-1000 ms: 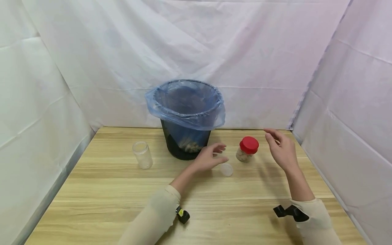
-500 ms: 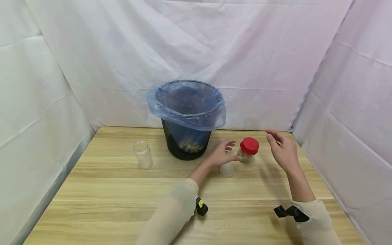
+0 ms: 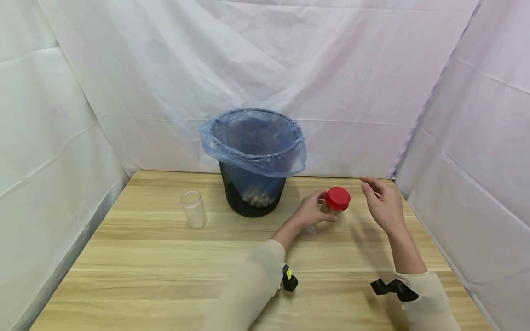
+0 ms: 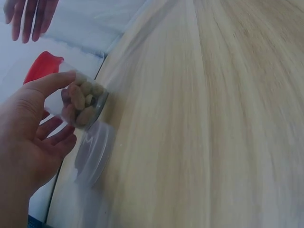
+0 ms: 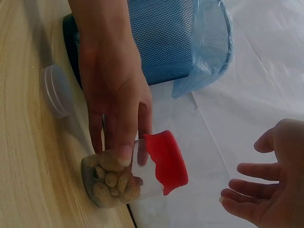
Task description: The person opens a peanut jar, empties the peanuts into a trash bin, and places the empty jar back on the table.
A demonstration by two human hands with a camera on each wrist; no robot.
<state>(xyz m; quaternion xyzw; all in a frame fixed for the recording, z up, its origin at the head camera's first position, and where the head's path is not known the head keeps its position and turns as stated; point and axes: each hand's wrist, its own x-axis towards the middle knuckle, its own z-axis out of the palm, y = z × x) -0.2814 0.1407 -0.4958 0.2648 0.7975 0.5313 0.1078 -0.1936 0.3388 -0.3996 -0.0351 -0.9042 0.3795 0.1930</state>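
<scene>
A small clear jar (image 5: 111,185) with a red lid (image 3: 338,196) holds tan, nut-like lumps and stands on the table right of centre. My left hand (image 3: 308,210) reaches round it from the left, thumb along the near side and fingers on the far side; in the right wrist view the thumb tip lies against the jar wall. A clear round lid (image 5: 57,90) lies flat on the table below the left hand, partly covered in the head view. To the right of the jar, my right hand (image 3: 385,207) hovers with relaxed, slightly bent fingers and holds nothing.
Behind the left hand stands a dark mesh bin (image 3: 231,188) lined with a blue bag (image 3: 252,161); pale pieces show near its bottom. An uncapped clear jar (image 3: 193,214) stands at the left. White cloth (image 3: 165,92) encloses the wooden table (image 3: 165,276) at the back and sides.
My left hand has moved right, from above the clear lid to the red-lidded jar, and its thumb and fingers have come round the jar. The right hand has hardly moved.
</scene>
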